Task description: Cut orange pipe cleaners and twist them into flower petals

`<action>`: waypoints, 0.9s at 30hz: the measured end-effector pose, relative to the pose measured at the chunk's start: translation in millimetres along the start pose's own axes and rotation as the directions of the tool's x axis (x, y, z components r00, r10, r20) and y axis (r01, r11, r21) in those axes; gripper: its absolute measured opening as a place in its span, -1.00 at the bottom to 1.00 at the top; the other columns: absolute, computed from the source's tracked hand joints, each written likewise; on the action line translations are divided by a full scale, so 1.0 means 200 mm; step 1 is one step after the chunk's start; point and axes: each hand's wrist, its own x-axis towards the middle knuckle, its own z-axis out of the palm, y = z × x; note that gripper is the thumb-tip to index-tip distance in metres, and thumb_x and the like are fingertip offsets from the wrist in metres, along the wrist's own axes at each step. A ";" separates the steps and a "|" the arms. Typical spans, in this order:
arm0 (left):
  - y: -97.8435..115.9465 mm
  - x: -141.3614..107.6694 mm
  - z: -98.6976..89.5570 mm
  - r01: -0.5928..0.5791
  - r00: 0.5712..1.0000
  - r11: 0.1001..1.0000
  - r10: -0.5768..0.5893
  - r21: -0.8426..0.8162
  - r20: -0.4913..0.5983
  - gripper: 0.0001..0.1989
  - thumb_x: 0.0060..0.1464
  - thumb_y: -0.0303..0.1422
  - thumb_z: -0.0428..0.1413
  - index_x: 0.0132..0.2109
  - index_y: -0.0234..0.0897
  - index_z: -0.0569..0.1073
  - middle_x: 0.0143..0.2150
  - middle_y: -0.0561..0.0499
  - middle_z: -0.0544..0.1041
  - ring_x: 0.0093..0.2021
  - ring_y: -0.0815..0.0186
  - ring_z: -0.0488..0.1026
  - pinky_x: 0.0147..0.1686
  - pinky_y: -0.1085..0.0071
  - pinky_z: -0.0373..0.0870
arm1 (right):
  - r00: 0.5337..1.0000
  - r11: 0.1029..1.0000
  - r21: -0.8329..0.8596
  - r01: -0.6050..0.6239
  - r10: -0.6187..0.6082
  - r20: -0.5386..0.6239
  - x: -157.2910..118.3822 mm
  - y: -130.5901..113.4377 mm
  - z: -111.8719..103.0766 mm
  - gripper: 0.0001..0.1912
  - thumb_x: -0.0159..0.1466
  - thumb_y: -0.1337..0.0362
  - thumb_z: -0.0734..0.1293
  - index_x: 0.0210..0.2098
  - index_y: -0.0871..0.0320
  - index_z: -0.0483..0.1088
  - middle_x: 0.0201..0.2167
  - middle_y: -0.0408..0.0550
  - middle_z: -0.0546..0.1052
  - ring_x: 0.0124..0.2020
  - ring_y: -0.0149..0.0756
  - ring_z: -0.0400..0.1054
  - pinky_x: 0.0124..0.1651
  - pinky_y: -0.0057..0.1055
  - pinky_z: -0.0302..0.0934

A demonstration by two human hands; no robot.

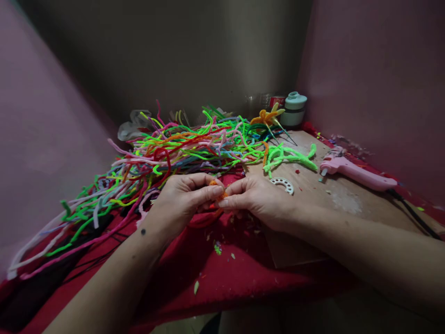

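My left hand (189, 197) pinches an orange fuzzy pipe cleaner (213, 183) between thumb and fingers, near the middle of the view. Close against it, my right hand (253, 199) is closed on the same orange piece, and the fingertips of both hands nearly touch. Part of an orange-red strand (205, 222) hangs in a curve below the fingers. Most of the held piece is hidden by my fingers. Behind my hands lies a big heap of coloured pipe cleaners (194, 144).
A pink glue gun (361, 174) with a black cord rests on a brown board (313, 208) at the right. Bright green pieces (288, 157), a white ring with holes (283, 184), orange and yellow flowers (267, 117) and a pale blue-green jar (294, 109) stand or lie behind. Scraps dot the red cloth (236, 278).
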 end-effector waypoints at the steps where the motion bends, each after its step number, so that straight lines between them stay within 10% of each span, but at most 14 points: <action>1: 0.00 0.00 0.00 -0.008 1.000 1.000 0.008 -0.006 -0.008 -0.85 -0.10 -0.33 0.24 -0.45 -0.34 0.50 -0.57 0.10 0.42 -0.58 0.52 0.29 -0.57 0.63 0.21 | 1.000 1.000 0.020 -0.006 0.006 0.024 0.00 0.00 0.00 -0.80 0.00 0.19 0.42 -0.55 0.22 0.42 -0.67 -0.21 0.32 -0.63 -0.50 0.10 -0.51 -0.45 -0.06; 9: 0.01 -0.03 0.03 -0.221 0.959 0.938 0.258 0.269 -0.113 -0.91 -0.05 -0.40 0.19 -0.46 -0.31 0.52 -0.51 0.10 0.47 -0.49 0.50 0.33 -0.50 0.65 0.25 | 0.997 0.995 0.097 -0.016 0.009 0.073 0.01 -0.03 0.00 -0.74 -0.08 0.16 0.46 -0.60 0.24 0.41 -0.68 -0.21 0.32 -0.62 -0.50 0.10 -0.49 -0.44 -0.05; 17: 0.00 -0.02 0.02 -0.147 0.985 0.969 0.162 0.196 -0.065 -0.90 -0.05 -0.35 0.19 -0.42 -0.31 0.52 -0.50 0.08 0.48 -0.48 0.45 0.36 -0.49 0.58 0.29 | 0.999 0.999 0.039 0.023 -0.022 -0.023 0.02 0.00 0.00 -0.74 -0.04 0.17 0.45 -0.63 0.23 0.38 -0.70 -0.22 0.28 -0.62 -0.51 0.05 -0.51 -0.44 -0.12; 23: -0.03 -0.03 0.04 -0.393 0.877 0.799 0.474 0.455 -0.076 -0.87 0.00 -0.39 0.13 -0.46 -0.32 0.49 -0.48 0.05 0.45 -0.44 0.42 0.35 -0.41 0.51 0.28 | 1.000 0.997 0.072 -0.005 0.004 0.003 0.02 -0.01 0.00 -0.76 -0.09 0.19 0.47 -0.61 0.24 0.41 -0.70 -0.20 0.31 -0.62 -0.50 0.06 -0.51 -0.44 -0.11; 27: -0.01 0.00 0.03 -0.235 0.953 0.940 0.273 0.248 -0.130 -0.82 -0.06 -0.31 0.20 -0.28 -0.29 0.48 -0.40 0.05 0.50 -0.46 0.42 0.37 -0.47 0.52 0.28 | 0.993 0.988 0.118 0.096 -0.087 -0.080 0.01 -0.04 -0.01 -0.74 -0.06 0.21 0.46 -0.65 0.24 0.36 -0.70 -0.23 0.28 -0.64 -0.54 0.03 -0.52 -0.46 -0.14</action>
